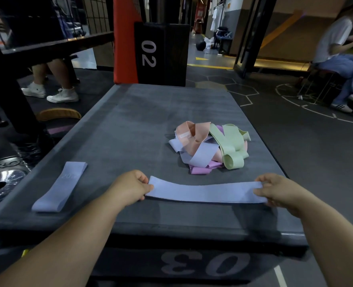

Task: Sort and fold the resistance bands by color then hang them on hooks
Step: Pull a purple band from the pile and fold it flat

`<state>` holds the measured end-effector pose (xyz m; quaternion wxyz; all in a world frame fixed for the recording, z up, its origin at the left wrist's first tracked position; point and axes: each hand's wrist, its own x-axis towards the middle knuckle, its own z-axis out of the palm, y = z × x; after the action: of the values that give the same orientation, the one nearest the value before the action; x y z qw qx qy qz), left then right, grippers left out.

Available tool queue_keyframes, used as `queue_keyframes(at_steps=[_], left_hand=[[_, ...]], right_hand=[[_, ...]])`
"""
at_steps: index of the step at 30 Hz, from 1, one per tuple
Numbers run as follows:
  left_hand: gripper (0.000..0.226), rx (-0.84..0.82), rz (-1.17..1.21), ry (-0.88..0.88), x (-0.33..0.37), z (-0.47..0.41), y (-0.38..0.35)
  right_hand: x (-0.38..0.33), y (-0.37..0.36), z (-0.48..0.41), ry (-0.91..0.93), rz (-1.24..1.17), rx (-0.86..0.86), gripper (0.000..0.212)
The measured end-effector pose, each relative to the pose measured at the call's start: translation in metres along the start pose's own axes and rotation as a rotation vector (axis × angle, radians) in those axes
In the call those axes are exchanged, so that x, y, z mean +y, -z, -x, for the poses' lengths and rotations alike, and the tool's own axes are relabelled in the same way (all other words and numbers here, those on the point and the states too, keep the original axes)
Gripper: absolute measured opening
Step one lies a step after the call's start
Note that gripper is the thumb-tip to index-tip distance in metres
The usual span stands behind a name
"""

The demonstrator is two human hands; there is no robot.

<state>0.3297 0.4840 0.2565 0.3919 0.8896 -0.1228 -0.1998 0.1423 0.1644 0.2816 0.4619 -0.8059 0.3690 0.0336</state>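
A light blue resistance band (204, 192) lies stretched flat across the near part of the grey padded box (130, 125). My left hand (130, 188) pinches its left end and my right hand (275, 190) pinches its right end. A second light blue band (60, 187) lies folded flat near the box's left edge. A tangled pile of bands (209, 147) in peach, green, pink, purple and light blue sits further back, right of centre.
The box top ends at a front edge just below my hands, marked 03. A black box marked 02 (161, 53) and an orange post stand behind. Weight plates (1, 185) lie at the left. People sit at left and right.
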Motion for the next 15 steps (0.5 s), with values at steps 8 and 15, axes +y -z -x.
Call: queue_keyframes(at_steps=[8,15], left_hand=[[0.023,0.039,-0.154,0.019,0.001,0.001,0.005],[0.019,0.008,-0.324,0.023,-0.003,0.003,0.016]], right_hand=[[-0.002,-0.005,-0.004,0.028,0.036,0.138,0.020],[-0.010,-0.017,0.002,0.063,0.224,0.103,0.019]])
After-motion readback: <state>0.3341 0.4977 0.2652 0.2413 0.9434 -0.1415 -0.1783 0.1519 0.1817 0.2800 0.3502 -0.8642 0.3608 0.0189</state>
